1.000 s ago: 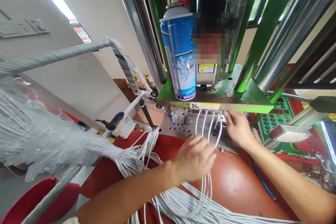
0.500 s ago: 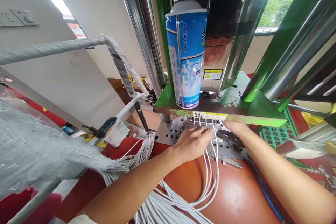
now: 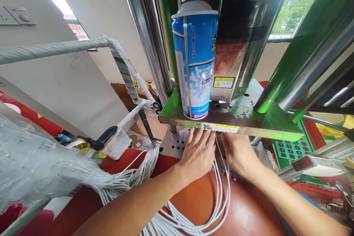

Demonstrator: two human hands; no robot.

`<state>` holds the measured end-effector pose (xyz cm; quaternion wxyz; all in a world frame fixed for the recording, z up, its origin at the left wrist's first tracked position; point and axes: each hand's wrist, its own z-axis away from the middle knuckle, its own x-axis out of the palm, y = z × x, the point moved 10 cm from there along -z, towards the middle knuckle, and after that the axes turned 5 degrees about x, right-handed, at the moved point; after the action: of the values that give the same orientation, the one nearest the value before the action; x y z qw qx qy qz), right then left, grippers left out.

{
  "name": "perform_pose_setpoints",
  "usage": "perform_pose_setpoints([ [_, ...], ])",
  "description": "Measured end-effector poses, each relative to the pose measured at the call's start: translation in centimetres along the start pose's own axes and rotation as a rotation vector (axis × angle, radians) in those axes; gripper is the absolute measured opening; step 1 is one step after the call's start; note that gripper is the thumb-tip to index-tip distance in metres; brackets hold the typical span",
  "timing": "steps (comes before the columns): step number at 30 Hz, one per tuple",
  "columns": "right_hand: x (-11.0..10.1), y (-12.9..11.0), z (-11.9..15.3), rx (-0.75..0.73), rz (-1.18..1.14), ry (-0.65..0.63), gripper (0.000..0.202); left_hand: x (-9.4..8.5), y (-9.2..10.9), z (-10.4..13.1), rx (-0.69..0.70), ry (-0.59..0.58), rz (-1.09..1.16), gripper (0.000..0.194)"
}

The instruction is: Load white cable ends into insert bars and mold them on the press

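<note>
Head view: left hand (image 3: 198, 153) and right hand (image 3: 240, 152) (can't tell grips) flank white cables (image 3: 167, 225)

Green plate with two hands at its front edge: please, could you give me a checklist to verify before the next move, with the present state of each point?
1. Left hand well away from the green plate: not ok, its fingers reach the plate's front edge.
2. Right hand well away too: not ok, its fingertips are out of sight at that edge.
3. Upper ends of the white cables properly placed: cannot tell, hands and plate hide them.
4. Spray can standing on its base: ok, it stands on top of the plate.
5. Yellow warning label uncovered: ok, visible beside the can.
</note>
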<state>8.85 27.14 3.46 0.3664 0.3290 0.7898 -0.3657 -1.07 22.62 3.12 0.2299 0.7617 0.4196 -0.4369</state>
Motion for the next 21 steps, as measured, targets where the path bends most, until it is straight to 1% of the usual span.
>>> perform_pose_setpoints([
  [2, 0.8, -2.2, 1.9, -0.041, 0.119, -0.022, 0.047, 0.5, 0.1, 0.1, -0.006, -0.026, -0.016, 0.050],
  [4, 1.5, -3.3, 2.6, -0.049, 0.254, -0.017, 0.051, 1.0, 0.0, 0.0, -0.011, -0.041, -0.028, 0.052],
  [7, 2.6, -3.4, 1.8, -0.021, 0.327, -0.034, 0.039, 1.9, -0.6, -0.4, -0.012, -0.046, -0.044, 0.051],
  [9, 3.0, -3.1, 1.1, -0.001, 0.323, -0.036, 0.033, 2.5, -0.8, -0.7, 0.001, -0.032, -0.052, 0.045],
  [11, 3.0, -2.8, 0.5, 0.013, 0.312, -0.015, 0.032, 2.9, -0.9, -1.3, 0.013, -0.008, -0.057, 0.038],
  [13, 2.8, -2.8, 0.2, 0.013, 0.296, 0.005, 0.033, 2.8, -1.0, -1.8, 0.010, 0.010, -0.052, 0.037],
  [15, 2.0, -2.8, 0.3, -0.002, 0.276, 0.019, 0.036, 1.6, -1.1, -1.8, -0.009, 0.020, -0.027, 0.040],
  [17, 0.6, -2.6, 1.6, -0.018, 0.261, 0.034, 0.042, -0.7, -1.2, -0.6, -0.023, 0.027, 0.021, 0.048],
  [18, -0.2, -2.3, 3.0, -0.029, 0.241, 0.037, 0.047, -2.0, -1.2, 0.7, -0.018, 0.019, 0.059, 0.052],
  [19, -0.9, -2.0, 4.9, -0.038, 0.210, 0.029, 0.052, -3.3, -1.1, 2.3, -0.004, 0.011, 0.102, 0.057],
  [21, -1.7, -1.1, 10.5, -0.060, 0.091, -0.013, 0.064, -5.6, -0.6, 6.3, 0.049, -0.003, 0.186, 0.056],
])
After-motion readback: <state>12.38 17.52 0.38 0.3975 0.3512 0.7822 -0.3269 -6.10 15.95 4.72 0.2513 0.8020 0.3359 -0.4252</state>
